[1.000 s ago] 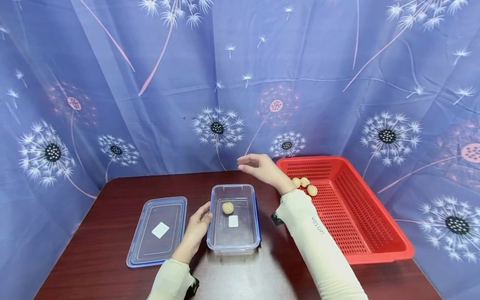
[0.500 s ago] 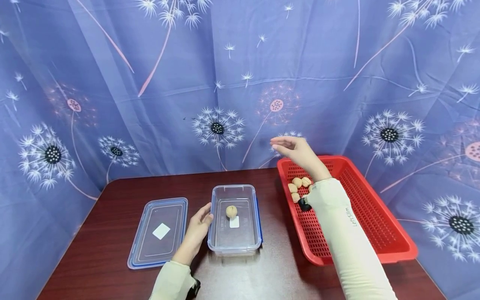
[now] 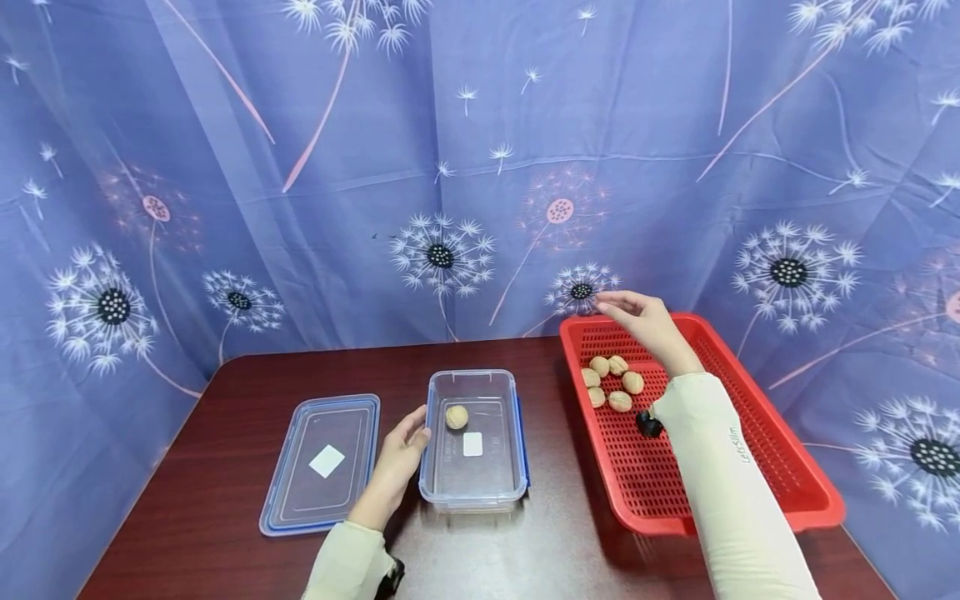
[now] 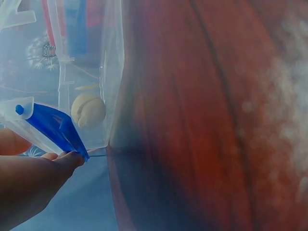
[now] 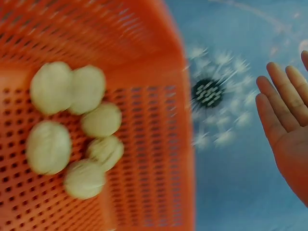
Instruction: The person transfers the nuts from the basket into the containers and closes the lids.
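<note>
A clear plastic food container [image 3: 474, 492] with blue latches stands on the table, one walnut [image 3: 457, 417] lying inside it. My left hand [image 3: 397, 454] holds the container at its left side. In the left wrist view its fingertips are right at the blue latch [image 4: 55, 127], which sticks out from the wall. My right hand [image 3: 647, 321] hovers above the back of the red basket [image 3: 750, 433], fingers extended and nothing in them. Several walnuts [image 3: 633, 382] lie in the basket's back left part; the right wrist view shows them close up.
The container's clear lid [image 3: 300, 492] with a blue seal lies flat on the dark wooden table [image 3: 210, 467], left of my left hand. A blue curtain [image 3: 360, 250] with a dandelion pattern hangs behind the table and on both sides.
My right hand has moved right from behind the container to over the basket, rising and then lowering. The walnut in the container has rolled slightly. My left hand stays at the container.
</note>
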{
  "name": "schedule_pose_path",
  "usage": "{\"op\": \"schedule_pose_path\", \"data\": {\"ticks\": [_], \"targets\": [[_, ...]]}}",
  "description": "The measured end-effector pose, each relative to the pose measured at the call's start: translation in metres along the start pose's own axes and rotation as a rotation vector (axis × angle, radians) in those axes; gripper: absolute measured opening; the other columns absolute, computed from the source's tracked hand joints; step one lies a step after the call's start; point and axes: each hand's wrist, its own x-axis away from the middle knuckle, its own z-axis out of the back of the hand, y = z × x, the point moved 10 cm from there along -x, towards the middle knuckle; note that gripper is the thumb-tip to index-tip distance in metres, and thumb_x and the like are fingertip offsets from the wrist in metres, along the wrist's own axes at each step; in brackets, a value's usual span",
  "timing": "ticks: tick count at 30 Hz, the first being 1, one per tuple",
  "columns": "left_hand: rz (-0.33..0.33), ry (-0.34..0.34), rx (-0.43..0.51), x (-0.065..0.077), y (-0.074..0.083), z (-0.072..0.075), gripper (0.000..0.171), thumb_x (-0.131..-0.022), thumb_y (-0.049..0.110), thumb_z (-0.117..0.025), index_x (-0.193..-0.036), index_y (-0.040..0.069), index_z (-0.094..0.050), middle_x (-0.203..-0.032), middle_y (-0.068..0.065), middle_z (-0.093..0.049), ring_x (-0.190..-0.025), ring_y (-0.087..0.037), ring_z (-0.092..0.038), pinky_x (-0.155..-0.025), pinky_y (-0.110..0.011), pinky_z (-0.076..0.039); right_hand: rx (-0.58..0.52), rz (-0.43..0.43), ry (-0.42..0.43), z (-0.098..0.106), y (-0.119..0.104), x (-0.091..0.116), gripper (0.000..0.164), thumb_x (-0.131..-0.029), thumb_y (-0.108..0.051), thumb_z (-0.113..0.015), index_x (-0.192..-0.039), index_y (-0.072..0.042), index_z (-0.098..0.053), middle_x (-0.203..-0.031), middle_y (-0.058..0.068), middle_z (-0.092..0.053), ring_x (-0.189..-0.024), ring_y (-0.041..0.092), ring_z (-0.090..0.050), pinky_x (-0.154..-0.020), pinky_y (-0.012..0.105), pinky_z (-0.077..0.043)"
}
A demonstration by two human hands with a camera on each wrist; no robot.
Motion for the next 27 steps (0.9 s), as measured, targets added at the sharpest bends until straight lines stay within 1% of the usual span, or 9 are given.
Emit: {"op": "schedule_pose_path", "data": {"ticks": [7,10,12,16,19,22,27], "targets": [[0.001,0.002,0.01,-0.001,-0.002,0.0,0.046,-0.099,0.0,-0.043,-0.143,-0.01,-0.034,-0.143,-0.033,-0.038,-0.135,-0.043,-0.033,-0.112,-0.052,-0.027,0.014,-0.08,-0.011,0.007,0.045,0.003,0.058,-0.093,-0.047,-0.059,-0.138,-0.01,-0.052,-0.142,0.015,-0.049,-0.133,0.035,-0.04,-0.11,0.055,-0.03],[-0.004,0.003,0.007,-0.001,-0.003,0.001,0.046,-0.099,0.0,-0.043,-0.142,-0.011,-0.034,-0.143,-0.033,-0.038,-0.135,-0.043,-0.034,-0.112,-0.052,-0.028,0.047,-0.092,-0.015,0.01,0.061,0.005,0.059,-0.093,-0.046,-0.058,-0.137,-0.007,-0.052,-0.142,0.017,-0.049,-0.132,0.036,-0.04,-0.11,0.055,-0.03],[0.0,0.007,0.006,-0.002,-0.004,0.002,0.045,-0.099,0.0,-0.043,-0.142,-0.01,-0.035,-0.142,-0.032,-0.039,-0.135,-0.042,-0.035,-0.112,-0.051,-0.028,0.046,-0.096,-0.022,0.01,0.071,0.007,0.06,-0.095,-0.045,-0.057,-0.138,-0.004,-0.051,-0.142,0.019,-0.048,-0.132,0.037,-0.04,-0.11,0.055,-0.029],[0.003,0.004,0.006,-0.001,-0.003,0.001,0.045,-0.099,0.0,-0.043,-0.142,-0.01,-0.035,-0.143,-0.032,-0.039,-0.135,-0.042,-0.035,-0.112,-0.051,-0.028,0.032,-0.133,-0.026,0.011,0.09,0.012,0.06,-0.096,-0.042,-0.056,-0.14,-0.002,-0.047,-0.142,0.021,-0.047,-0.133,0.038,-0.038,-0.111,0.056,-0.027],[-0.001,-0.001,0.009,0.0,0.0,0.0,0.046,-0.099,0.0,-0.042,-0.143,-0.011,-0.033,-0.143,-0.033,-0.037,-0.135,-0.042,-0.034,-0.112,-0.052,-0.028,0.039,-0.16,-0.023,0.013,0.104,0.016,0.061,-0.096,-0.043,-0.056,-0.142,-0.003,-0.045,-0.142,0.021,-0.046,-0.133,0.039,-0.037,-0.111,0.058,-0.027],[-0.002,-0.001,0.007,0.001,0.002,0.0,0.046,-0.099,0.0,-0.042,-0.143,-0.011,-0.033,-0.144,-0.033,-0.037,-0.135,-0.043,-0.033,-0.112,-0.052,-0.028,0.042,-0.178,-0.011,0.013,0.116,0.019,0.061,-0.097,-0.042,-0.055,-0.142,-0.002,-0.044,-0.143,0.023,-0.044,-0.133,0.041,-0.038,-0.11,0.059,-0.028],[-0.001,0.001,-0.001,0.0,0.002,0.001,0.045,-0.099,-0.001,-0.043,-0.142,-0.011,-0.034,-0.143,-0.032,-0.038,-0.135,-0.042,-0.034,-0.112,-0.052,-0.028,0.022,-0.235,-0.002,0.013,0.134,0.025,0.06,-0.098,-0.041,-0.052,-0.143,-0.002,-0.043,-0.144,0.023,-0.043,-0.133,0.04,-0.037,-0.109,0.059,-0.028]]}}
